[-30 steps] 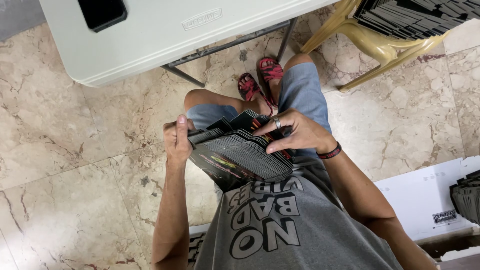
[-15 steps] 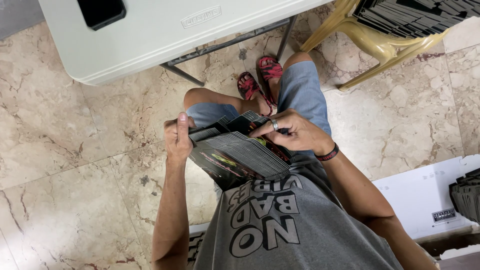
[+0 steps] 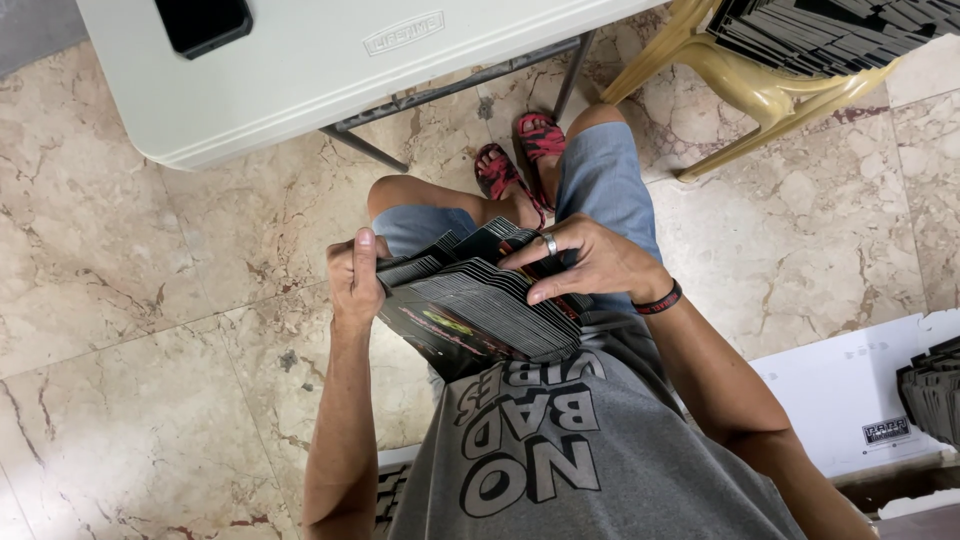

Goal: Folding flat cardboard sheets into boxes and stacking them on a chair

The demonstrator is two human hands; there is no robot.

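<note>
- The left hand (image 3: 352,282) grips the 9 o'clock end of a thick stack of dark cards (image 3: 480,305), thumb on top and fingers curled under it.
- The right hand (image 3: 580,262), a ring on one finger and a dark band at the wrist, lies on the stack's 2 o'clock side, its fingertips (image 3: 512,262) spread into the fanned card edges.
- The stack sits over the person's lap, just above a grey shirt (image 3: 560,450) at 6 o'clock.
- At 12 o'clock beyond the knees, red sandals (image 3: 520,160) rest on the marble floor (image 3: 150,350).
- A white folding table (image 3: 330,70) spans 11 o'clock, with a black phone (image 3: 205,20) on it.
- At 1 o'clock, a yellow plastic chair (image 3: 740,85) carries more dark cards (image 3: 830,35).
- A white box (image 3: 850,390) lies at 4 o'clock.
</note>
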